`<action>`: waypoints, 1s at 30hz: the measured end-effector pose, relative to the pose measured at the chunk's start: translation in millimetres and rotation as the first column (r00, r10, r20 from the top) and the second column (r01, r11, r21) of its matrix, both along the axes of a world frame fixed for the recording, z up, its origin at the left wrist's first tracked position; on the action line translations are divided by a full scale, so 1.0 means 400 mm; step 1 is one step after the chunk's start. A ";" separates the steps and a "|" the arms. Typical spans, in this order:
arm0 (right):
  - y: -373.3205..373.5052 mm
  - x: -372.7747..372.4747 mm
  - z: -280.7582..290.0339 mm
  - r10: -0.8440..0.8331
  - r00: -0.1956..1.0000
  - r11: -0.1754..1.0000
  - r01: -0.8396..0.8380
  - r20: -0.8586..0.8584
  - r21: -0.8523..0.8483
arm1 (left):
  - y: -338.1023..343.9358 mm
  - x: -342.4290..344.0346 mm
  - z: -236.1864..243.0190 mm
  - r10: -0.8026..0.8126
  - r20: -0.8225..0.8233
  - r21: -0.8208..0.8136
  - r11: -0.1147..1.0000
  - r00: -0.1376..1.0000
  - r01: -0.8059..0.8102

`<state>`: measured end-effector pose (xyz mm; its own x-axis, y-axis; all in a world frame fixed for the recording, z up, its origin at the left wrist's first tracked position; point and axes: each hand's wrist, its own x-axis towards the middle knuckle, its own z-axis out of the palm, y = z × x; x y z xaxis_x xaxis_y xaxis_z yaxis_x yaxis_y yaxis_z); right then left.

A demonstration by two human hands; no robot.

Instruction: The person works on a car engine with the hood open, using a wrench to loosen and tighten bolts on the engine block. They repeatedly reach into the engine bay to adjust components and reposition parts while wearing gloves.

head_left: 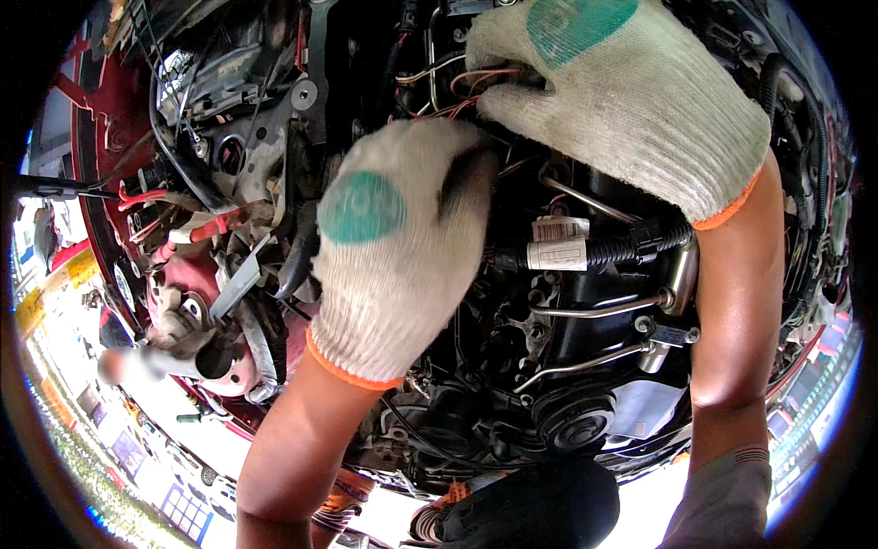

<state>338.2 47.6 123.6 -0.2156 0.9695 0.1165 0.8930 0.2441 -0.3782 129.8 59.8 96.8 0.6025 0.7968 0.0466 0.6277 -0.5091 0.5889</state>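
Observation:
Both my hands wear white knitted gloves with green patches, inside an engine bay. My left hand (398, 220), slightly blurred, is curled at the centre just below some thin copper-coloured wires (480, 78); its fingertips and whatever they grip are hidden. Above and to its right, my right hand (622, 110) has bent fingers and thumb among those wires, closed on something I cannot make out. Below the right glove are a corrugated hose with labels (608, 252) and metal pipes (594, 311) over a black engine cover.
A red body panel (96, 128) edges the bay at left, with pink and grey metal parts (183, 311) and cut-looking red hoses (219, 224). Dark cables (796, 101) run down the right. My legs and shoes show at the bottom, and a bright background with vehicles lies beyond.

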 end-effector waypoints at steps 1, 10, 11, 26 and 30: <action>-0.004 0.003 -0.002 0.006 0.998 1.000 -0.006 -0.059 0.005 | 0.000 0.013 0.002 0.055 -0.020 -0.027 0.998 0.998 -0.056; -0.014 0.013 -0.045 0.029 0.983 0.997 -0.015 -0.180 0.075 | -0.001 0.039 0.008 0.077 -0.070 -0.104 0.991 0.995 -0.084; -0.009 0.025 -0.053 0.071 0.967 0.997 -0.064 -0.244 0.040 | 0.001 0.037 0.008 0.089 -0.063 -0.117 0.989 0.994 -0.096; -0.017 -0.029 0.027 -0.028 0.995 0.999 0.032 0.099 -0.041 | -0.012 -0.040 -0.033 -0.060 0.145 0.072 0.996 0.988 0.050; 0.001 -0.027 0.014 -0.051 0.998 0.993 0.054 0.037 -0.108 | -0.020 -0.041 -0.044 -0.045 0.180 0.103 0.994 0.983 0.026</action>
<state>327.4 48.1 129.2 -0.1662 0.9861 0.0030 0.9165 0.1556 -0.3686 113.2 51.9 79.3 0.6046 0.7607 0.2364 0.4951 -0.5913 0.6366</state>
